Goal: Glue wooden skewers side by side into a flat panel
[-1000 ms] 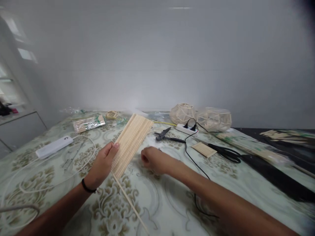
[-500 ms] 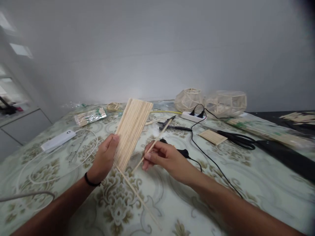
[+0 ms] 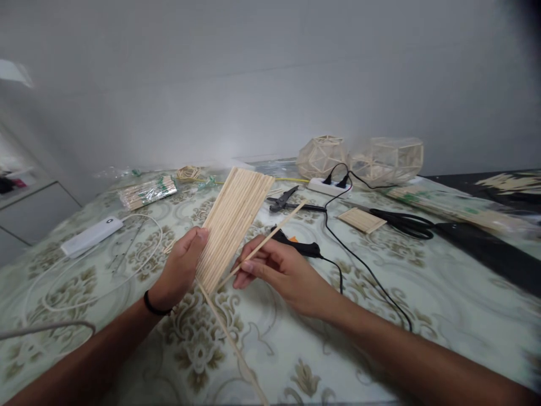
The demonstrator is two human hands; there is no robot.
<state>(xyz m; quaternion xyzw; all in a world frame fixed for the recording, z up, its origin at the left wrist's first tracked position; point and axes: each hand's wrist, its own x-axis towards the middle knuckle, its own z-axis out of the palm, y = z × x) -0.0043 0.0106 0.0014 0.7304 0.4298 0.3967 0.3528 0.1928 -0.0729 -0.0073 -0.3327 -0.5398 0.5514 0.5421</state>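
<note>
My left hand (image 3: 182, 269) grips the left edge of a flat panel of wooden sticks (image 3: 235, 223), thumb on its face, and the panel is tilted up above the table. From the panel's lower corner a long stick (image 3: 231, 340) slants down toward the front edge. Between the thumb and fingers of my right hand (image 3: 270, 269) is a single thin stick (image 3: 279, 227), its lower end close to the panel's lower right edge. Whether that end touches the panel, I cannot tell.
A black glue gun (image 3: 302, 246), pliers (image 3: 285, 202) and a power strip (image 3: 329, 187) with cords lie beyond my right hand. Farther back stand stick-frame shapes (image 3: 323, 158). A small stick panel (image 3: 362, 220) and scissors (image 3: 406, 221) are at right, a white device (image 3: 92, 237) at left.
My right hand has moved slightly left, bringing its stick's lower end nearer the panel. That stick now leans lower to the right. The camera view has shifted a little.
</note>
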